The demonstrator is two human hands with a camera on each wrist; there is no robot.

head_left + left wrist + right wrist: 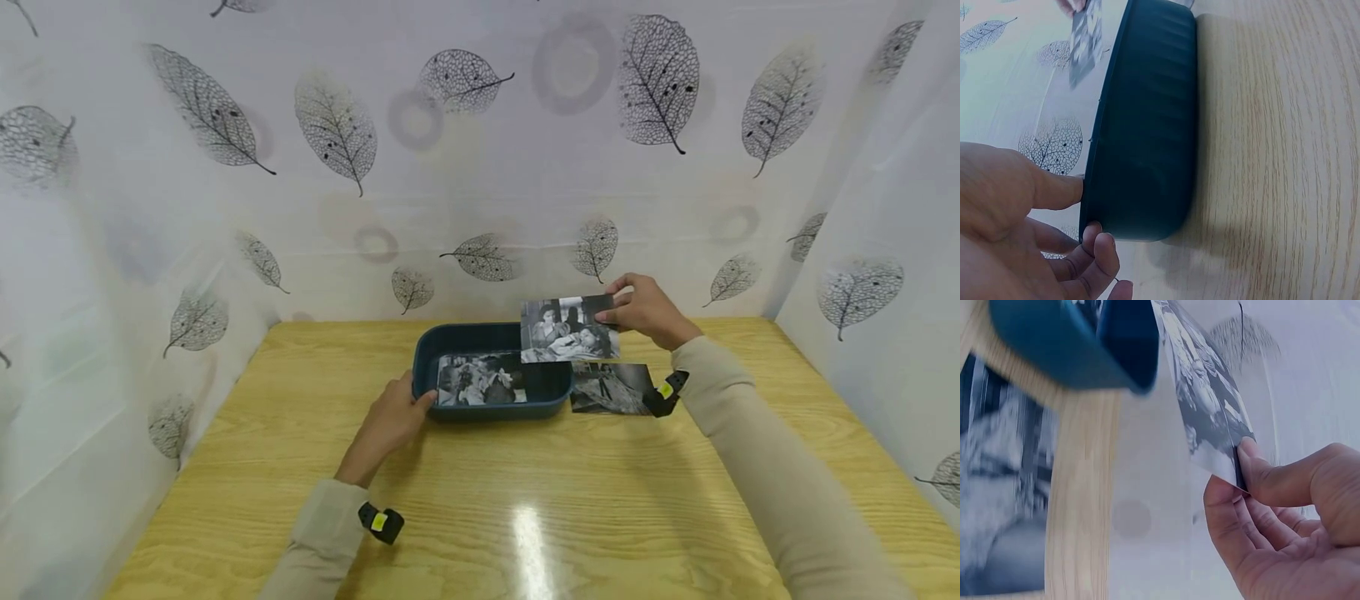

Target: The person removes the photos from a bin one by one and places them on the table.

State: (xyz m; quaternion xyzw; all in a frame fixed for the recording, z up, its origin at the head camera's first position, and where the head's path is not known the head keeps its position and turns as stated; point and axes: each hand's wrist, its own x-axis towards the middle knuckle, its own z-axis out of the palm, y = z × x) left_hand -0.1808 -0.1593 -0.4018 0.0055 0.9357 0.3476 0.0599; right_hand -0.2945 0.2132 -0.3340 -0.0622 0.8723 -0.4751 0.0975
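A dark blue plastic tub [491, 411] stands on the wooden table, with a black-and-white photo [480, 380] lying inside it. My left hand [393, 417] grips the tub's left end; in the left wrist view the thumb is at the rim and the fingers curl against the outer wall [1141, 125]. My right hand [648, 310] pinches a second black-and-white photo [562, 337] by its right edge, thumb on the picture side and fingers behind. That photo is raised over the tub's right back part, overlapping its rim in the head view. Another photo [611, 389] lies on the table right of the tub.
The yellowish wood table [465, 500] meets a pale curtain [480, 167] printed with leaves at the back and both sides. Black straps with cameras sit on both wrists, the right one [666, 393] overlapping the photo on the table in the head view.
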